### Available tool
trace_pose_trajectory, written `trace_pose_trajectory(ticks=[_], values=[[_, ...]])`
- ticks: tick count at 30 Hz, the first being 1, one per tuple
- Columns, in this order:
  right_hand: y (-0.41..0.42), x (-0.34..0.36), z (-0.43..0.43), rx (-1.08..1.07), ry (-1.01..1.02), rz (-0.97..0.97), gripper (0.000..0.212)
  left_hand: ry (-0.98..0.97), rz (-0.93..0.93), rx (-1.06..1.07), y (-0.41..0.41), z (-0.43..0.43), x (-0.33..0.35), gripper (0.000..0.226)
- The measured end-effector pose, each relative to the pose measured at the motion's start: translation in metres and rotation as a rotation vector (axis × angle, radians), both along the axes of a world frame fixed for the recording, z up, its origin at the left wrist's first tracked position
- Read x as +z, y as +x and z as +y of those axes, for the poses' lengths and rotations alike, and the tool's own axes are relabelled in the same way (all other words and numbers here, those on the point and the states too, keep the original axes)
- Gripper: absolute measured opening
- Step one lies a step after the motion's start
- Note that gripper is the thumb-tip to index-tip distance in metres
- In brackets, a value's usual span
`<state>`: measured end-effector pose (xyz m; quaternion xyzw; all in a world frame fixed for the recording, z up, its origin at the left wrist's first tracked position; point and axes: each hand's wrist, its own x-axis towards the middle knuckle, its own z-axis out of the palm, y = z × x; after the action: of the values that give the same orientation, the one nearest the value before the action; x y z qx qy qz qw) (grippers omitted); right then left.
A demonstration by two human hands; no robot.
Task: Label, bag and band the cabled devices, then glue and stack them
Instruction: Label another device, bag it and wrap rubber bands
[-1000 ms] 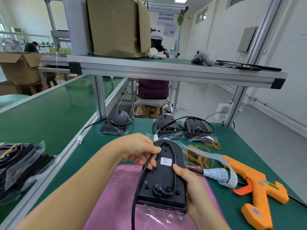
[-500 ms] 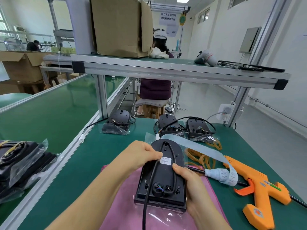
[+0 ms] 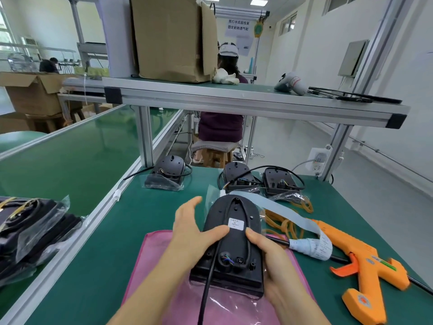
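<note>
A black cabled device (image 3: pixel 232 207) lies back-up on a pink cloth (image 3: pixel 150 254), its near end inside a clear bag (image 3: pixel 225 299). A small white label (image 3: pixel 236 224) is stuck on its back. My left hand (image 3: pixel 189 228) is at the device's left side with fingers straight and the thumb pressing beside the label. My right hand (image 3: pixel 274 261) grips the device's right edge, thumb on top near the label. The device's black cable (image 3: pixel 207 289) runs toward me between my arms.
Right of the cloth lie a label strip roll (image 3: pixel 311 245), loose rubber bands (image 3: pixel 283 224) and an orange glue gun (image 3: pixel 360 266). Three more cabled devices (image 3: pixel 169 170) (image 3: pixel 236 177) (image 3: pixel 278 179) stand at the back. Bagged, banded devices (image 3: pixel 30 231) are stacked on the left. An aluminium shelf (image 3: pixel 234 99) hangs overhead.
My left hand let go of the cable, opened its fingers and laid its thumb by the label. The device has settled flatter onto the cloth.
</note>
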<state>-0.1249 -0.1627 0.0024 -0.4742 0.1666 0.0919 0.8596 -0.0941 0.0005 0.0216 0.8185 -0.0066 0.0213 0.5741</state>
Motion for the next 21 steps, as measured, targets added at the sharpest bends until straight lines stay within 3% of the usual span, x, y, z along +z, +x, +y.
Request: trace_pose_trajectory(ticks=[2, 3, 7, 10, 13, 17, 19, 21], values=[[0.000, -0.001, 0.001, 0.020, -0.016, 0.000, 0.051, -0.355, 0.304, -0.083, -0.002, 0.004, -0.007, 0.100], [-0.001, -0.001, 0.001, 0.037, -0.024, -0.001, 0.052, -0.496, 0.421, -0.150, -0.003, 0.006, -0.010, 0.098], [-0.003, 0.001, 0.000, 0.122, -0.152, -0.039, 0.050, -0.543, 0.508, -0.221, -0.001, 0.008, -0.017, 0.055], [-0.003, -0.001, -0.007, 0.057, -0.547, -0.151, 0.053, -0.587, 0.490, -0.180, 0.004, 0.011, -0.022, 0.034], [-0.013, 0.000, -0.009, -0.149, -0.973, -0.555, 0.049, -0.618, 0.486, -0.139, 0.009, 0.013, -0.024, 0.031], [-0.023, -0.008, 0.006, -0.041, -1.474, -1.399, 0.027, -0.687, 0.450, -0.186, 0.014, 0.013, -0.024, 0.028], [-0.025, -0.011, 0.018, -0.059, -1.617, -1.580, 0.029, -0.704, 0.449, -0.213, 0.014, 0.013, -0.023, 0.024], [-0.027, -0.012, 0.025, -0.140, -1.752, -1.609, 0.049, -0.694, 0.452, -0.195, 0.015, 0.012, -0.023, 0.019]])
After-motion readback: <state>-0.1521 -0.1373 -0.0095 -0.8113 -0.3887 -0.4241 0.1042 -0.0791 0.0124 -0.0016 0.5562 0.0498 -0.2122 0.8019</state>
